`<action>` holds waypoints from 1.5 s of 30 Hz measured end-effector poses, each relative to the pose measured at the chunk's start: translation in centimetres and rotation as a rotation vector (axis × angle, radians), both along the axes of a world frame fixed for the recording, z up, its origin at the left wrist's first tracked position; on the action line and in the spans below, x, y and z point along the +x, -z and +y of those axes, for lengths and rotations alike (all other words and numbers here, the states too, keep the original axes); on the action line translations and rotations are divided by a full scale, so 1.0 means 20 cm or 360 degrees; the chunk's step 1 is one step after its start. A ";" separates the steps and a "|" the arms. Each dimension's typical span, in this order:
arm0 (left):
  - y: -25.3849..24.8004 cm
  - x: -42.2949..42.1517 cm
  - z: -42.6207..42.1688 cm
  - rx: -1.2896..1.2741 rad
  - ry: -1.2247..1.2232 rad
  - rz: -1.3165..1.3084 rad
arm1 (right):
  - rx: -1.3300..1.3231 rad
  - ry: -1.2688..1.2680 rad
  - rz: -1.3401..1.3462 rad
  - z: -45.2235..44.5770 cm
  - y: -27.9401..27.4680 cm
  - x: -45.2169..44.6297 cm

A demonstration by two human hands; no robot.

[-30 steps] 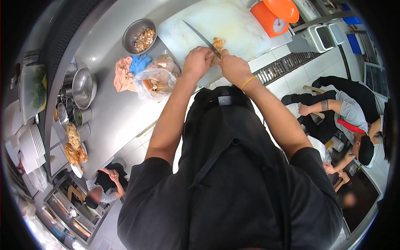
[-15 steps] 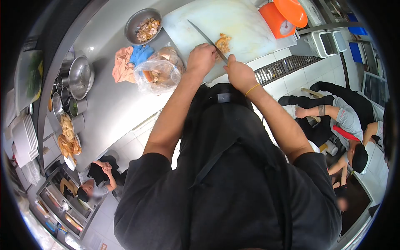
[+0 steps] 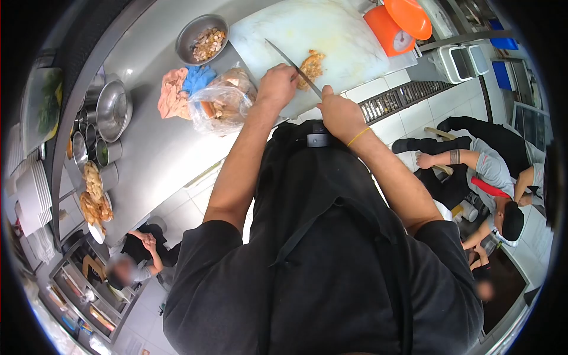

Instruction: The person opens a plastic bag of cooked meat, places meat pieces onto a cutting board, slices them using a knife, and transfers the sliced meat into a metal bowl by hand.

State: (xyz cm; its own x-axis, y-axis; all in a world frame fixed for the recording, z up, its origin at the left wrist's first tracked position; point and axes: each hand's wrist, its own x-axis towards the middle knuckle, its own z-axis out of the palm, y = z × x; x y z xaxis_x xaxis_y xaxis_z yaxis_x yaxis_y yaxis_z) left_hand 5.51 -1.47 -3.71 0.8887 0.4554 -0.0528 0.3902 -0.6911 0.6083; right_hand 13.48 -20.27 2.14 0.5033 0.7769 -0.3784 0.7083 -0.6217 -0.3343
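Observation:
My right hand (image 3: 341, 116) is wrapped round the handle of a long kitchen knife (image 3: 288, 60), whose blade points up and left across a white cutting board (image 3: 254, 36). My left hand (image 3: 278, 84) is on the blade's other side, its fingers curled close to the steel. Whatever those fingers hold, if anything, is hidden. Browned, chopped meat (image 3: 312, 66) lies on the board along the right side of the blade. To the left of my left hand is a clear plastic bag (image 3: 222, 103) with pieces of meat in it.
A metal bowl of diced meat (image 3: 207, 45) stands beside the board, with a pink cloth (image 3: 173, 94) and a blue cloth (image 3: 200, 78) below it. An orange scale (image 3: 387, 32) is at the right. Steel bowls (image 3: 113, 110) and cooked chicken (image 3: 96, 204) line the left. Co-workers are on both sides.
Both hands stay at the knife, with only a slight shift. My left hand sits a little lower and further left. More of the chopped meat shows beside the blade.

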 end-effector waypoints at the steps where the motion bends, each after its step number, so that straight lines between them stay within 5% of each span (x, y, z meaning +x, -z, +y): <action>1: 0.01 0.00 0.00 -0.0006 0.0008 0.0021 | 0.0003 0.0036 0.0027 0.01 0.04 -0.01; 25: -0.05 -0.09 -0.03 0.0050 0.0157 0.0057 | 0.0079 0.0000 0.0178 0.11 -0.03 0.06; 45: 0.00 -0.08 -0.09 0.0036 -0.0134 -0.0068 | 0.0257 0.0190 0.0224 0.06 0.03 0.05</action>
